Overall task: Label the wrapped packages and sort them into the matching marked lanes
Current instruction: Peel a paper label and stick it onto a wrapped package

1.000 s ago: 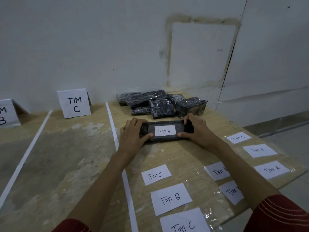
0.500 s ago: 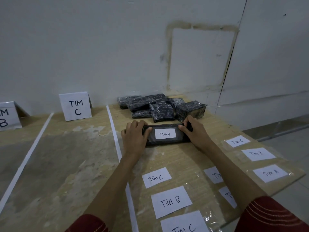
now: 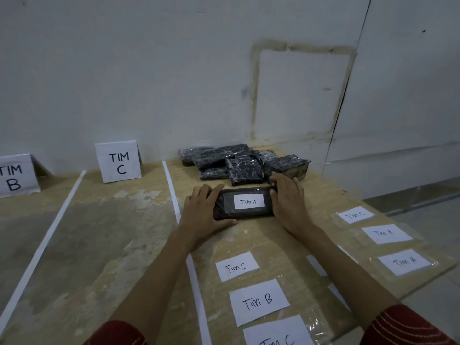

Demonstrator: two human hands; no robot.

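Note:
A black wrapped package (image 3: 225, 210) with a white "Tim A" label (image 3: 249, 201) taped on top lies flat on the wooden table (image 3: 321, 200), right of a white tape line (image 3: 171, 190). My left hand (image 3: 202, 212) grips its left end, fingers over the top and thumb along the near edge. My right hand (image 3: 290, 202) covers its right end, the fingers lying fairly straight across the far corner. Just behind it sits a pile of several unlabelled black packages (image 3: 239, 163). Standing cards "TIM C" (image 3: 119, 162) and "TIM B" (image 3: 16, 176) mark lanes to the left.
Loose labels lie near me: "Tim C" (image 3: 237, 266), "Tim B" (image 3: 258, 302) and another "Tim C" (image 3: 277, 339). Along the table's right edge (image 3: 423, 282) are "Tim C" (image 3: 355, 214) and two "Tim A" labels (image 3: 385, 233). A second tape line (image 3: 47, 242) separates the lanes. A wall stands behind.
Both hands stayed on the labelled package. My left thumb slid down to the near edge, and my right fingers straightened over the right end. The camera tilted slightly.

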